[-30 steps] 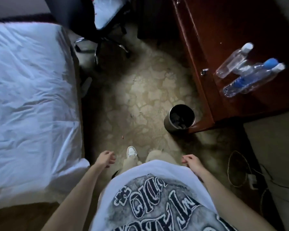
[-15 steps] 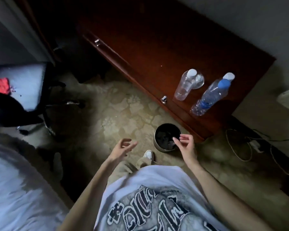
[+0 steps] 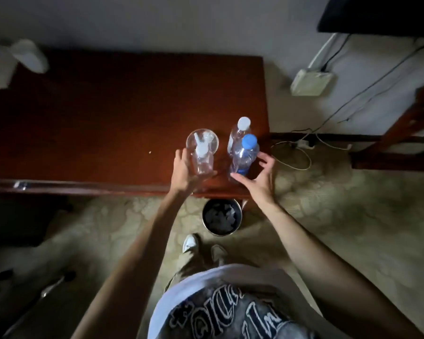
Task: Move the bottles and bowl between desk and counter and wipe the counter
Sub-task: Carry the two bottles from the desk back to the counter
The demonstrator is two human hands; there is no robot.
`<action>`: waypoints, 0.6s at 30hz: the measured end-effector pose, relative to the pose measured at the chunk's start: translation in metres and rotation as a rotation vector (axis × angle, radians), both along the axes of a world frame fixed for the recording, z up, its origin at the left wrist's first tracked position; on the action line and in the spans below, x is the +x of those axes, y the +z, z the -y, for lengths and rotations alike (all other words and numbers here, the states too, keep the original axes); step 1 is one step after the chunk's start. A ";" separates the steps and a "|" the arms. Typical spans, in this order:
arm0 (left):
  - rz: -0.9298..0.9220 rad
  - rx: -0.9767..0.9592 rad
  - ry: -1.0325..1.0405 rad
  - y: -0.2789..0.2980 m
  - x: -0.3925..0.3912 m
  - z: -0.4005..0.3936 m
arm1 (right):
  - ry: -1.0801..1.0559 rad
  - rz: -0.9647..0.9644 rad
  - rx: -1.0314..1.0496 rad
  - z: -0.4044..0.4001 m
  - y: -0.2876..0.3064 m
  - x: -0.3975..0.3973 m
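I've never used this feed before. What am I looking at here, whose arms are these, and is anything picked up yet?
There is no machine: one camera worn on a person's head looks down at their own bare arms. They stand at a dark wooden desk. On it near the right end stand a small clear bottle, a glass bowl behind it, a blue-capped bottle and a white-capped bottle. The left hand curls around the small bottle; the right hand is open around the blue-capped one. Neither bottle looks lifted yet. A bin sits on the floor below.
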State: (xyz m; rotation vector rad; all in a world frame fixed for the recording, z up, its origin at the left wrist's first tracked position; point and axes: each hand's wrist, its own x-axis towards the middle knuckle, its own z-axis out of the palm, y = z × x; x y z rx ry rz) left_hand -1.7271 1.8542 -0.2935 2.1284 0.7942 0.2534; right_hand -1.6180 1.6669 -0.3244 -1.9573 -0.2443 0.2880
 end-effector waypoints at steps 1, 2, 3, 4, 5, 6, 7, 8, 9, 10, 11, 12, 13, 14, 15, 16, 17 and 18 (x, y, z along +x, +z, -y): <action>-0.031 -0.011 -0.031 -0.002 0.006 -0.003 | 0.003 0.010 -0.025 -0.007 0.001 0.000; -0.056 -0.036 -0.050 -0.005 0.010 -0.005 | 0.005 0.004 -0.053 -0.013 0.002 -0.001; -0.074 -0.042 -0.058 -0.010 0.013 -0.007 | -0.001 -0.010 -0.082 -0.019 0.000 -0.001; -0.081 -0.028 -0.065 -0.013 0.013 -0.009 | -0.011 -0.017 -0.102 -0.024 -0.001 -0.002; -0.078 -0.007 -0.075 -0.016 0.013 -0.010 | -0.030 -0.014 -0.118 -0.027 -0.004 -0.002; -0.062 0.003 -0.086 -0.017 0.012 -0.011 | -0.054 -0.011 -0.125 -0.030 -0.005 -0.003; -0.045 -0.003 -0.098 -0.017 0.012 -0.013 | -0.091 -0.016 -0.126 -0.032 -0.006 -0.003; -0.030 -0.012 -0.112 -0.017 0.012 -0.014 | -0.123 -0.021 -0.120 -0.031 -0.007 -0.003; -0.021 -0.024 -0.127 -0.018 0.013 -0.015 | -0.155 -0.026 -0.119 -0.027 -0.007 -0.004; -0.016 -0.041 -0.149 -0.019 0.014 -0.015 | -0.186 -0.029 -0.118 -0.021 -0.006 -0.006; -0.008 -0.066 -0.176 -0.022 0.016 -0.015 | -0.223 -0.039 -0.106 -0.012 -0.006 -0.008; -0.001 -0.090 -0.211 -0.023 0.019 -0.014 | -0.267 -0.052 -0.073 -0.001 -0.007 -0.010; 0.004 -0.111 -0.249 -0.024 0.023 -0.011 | -0.321 -0.072 -0.037 0.012 -0.006 -0.012; 0.003 -0.129 -0.295 -0.024 0.029 -0.007 | -0.373 -0.093 -0.002 0.025 -0.004 -0.015; 0.017 -0.159 -0.344 -0.024 0.035 0.000 | -0.427 -0.127 0.026 0.041 -0.004 -0.018; 0.033 -0.187 -0.397 -0.023 0.042 0.011 | -0.480 -0.162 0.049 0.057 -0.002 -0.022; 0.041 -0.219 -0.450 -0.023 0.051 0.023 | -0.531 -0.200 0.053 0.074 0.000 -0.026; 0.027 -0.231 -0.515 -0.020 0.059 0.038 | -0.570 -0.226 0.041 0.092 0.001 -0.031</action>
